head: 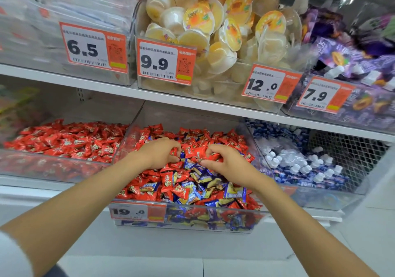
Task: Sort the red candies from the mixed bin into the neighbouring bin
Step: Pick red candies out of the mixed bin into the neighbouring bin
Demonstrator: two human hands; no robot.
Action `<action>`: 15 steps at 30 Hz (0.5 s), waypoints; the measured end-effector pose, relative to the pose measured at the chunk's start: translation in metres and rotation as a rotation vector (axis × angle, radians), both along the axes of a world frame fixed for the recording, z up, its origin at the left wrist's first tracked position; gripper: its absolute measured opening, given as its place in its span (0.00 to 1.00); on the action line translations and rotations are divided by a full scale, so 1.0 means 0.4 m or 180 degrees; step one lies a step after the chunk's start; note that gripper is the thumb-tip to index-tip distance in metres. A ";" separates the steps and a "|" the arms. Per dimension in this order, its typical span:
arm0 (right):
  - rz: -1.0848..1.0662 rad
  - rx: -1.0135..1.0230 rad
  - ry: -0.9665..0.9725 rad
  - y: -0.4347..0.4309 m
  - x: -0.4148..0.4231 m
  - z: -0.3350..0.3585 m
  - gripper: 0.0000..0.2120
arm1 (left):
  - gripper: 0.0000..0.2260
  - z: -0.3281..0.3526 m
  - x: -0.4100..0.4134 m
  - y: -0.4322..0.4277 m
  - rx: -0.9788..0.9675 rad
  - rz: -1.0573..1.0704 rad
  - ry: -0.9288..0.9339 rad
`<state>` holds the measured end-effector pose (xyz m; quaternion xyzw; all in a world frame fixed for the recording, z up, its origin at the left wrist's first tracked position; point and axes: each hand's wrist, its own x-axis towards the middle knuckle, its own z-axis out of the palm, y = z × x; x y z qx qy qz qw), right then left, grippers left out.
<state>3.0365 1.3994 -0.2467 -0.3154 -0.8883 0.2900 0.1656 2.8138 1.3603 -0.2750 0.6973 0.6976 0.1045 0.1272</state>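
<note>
Head view: left hand (158, 153) and right hand (225, 162) close together inside clear plastic mixed bin (213, 221), each pinching red-wrapped candies (174, 151); all-red clear bin (57, 159) adjoins its left.

Left hand (159, 152), right hand (226, 161): fingers (168, 143) curled.

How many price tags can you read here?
5 price tags: 6.5, 9.9, 12.0 and 7.9 along the upper shelf; 19.8 on the mixed bin. More may be hidden.
</note>
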 end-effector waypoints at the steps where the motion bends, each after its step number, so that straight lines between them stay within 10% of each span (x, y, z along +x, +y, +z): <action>1: -0.0051 -0.0113 0.0150 0.001 0.008 0.005 0.10 | 0.04 0.002 0.000 -0.004 0.0113 0.0011 -0.0068; 15: 0.0044 -0.0506 0.0609 -0.066 -0.053 0.029 0.10 | 0.02 0.130 -0.054 -0.185 0.1190 0.0078 -0.0463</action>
